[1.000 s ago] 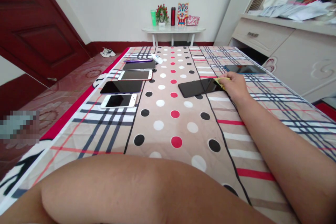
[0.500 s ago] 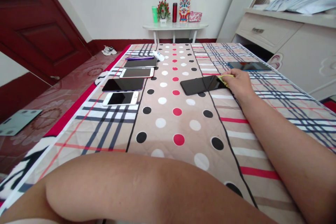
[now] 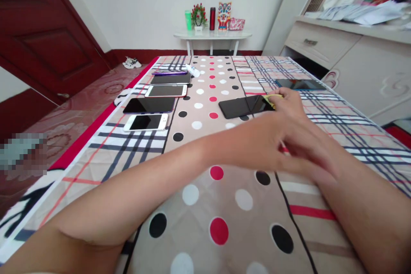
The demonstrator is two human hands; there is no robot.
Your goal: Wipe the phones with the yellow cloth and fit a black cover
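A black phone (image 3: pixel 244 106) lies screen-up on the patterned bedspread (image 3: pixel 199 145). My right hand (image 3: pixel 289 96) rests at the phone's right end, shut on a yellow cloth (image 3: pixel 272 99) that touches the phone. My left hand (image 3: pixel 285 145) is stretched across in front of me, blurred, with its fingers apart. It hovers over my right forearm and holds nothing. It hides part of my right wrist.
Along the left side lie several phones in a row, from a white one (image 3: pixel 146 122) to a purple one (image 3: pixel 169 72). A small white bottle (image 3: pixel 192 70) lies beyond them, and a dark phone (image 3: pixel 300 84) at the right. A white cabinet (image 3: pixel 353 64) stands on the right, a small table (image 3: pixel 212 35) at the back.
My left arm has swung up from lying across the foreground, and its hand now reaches over my right forearm. My right hand stays at the black phone with the cloth.
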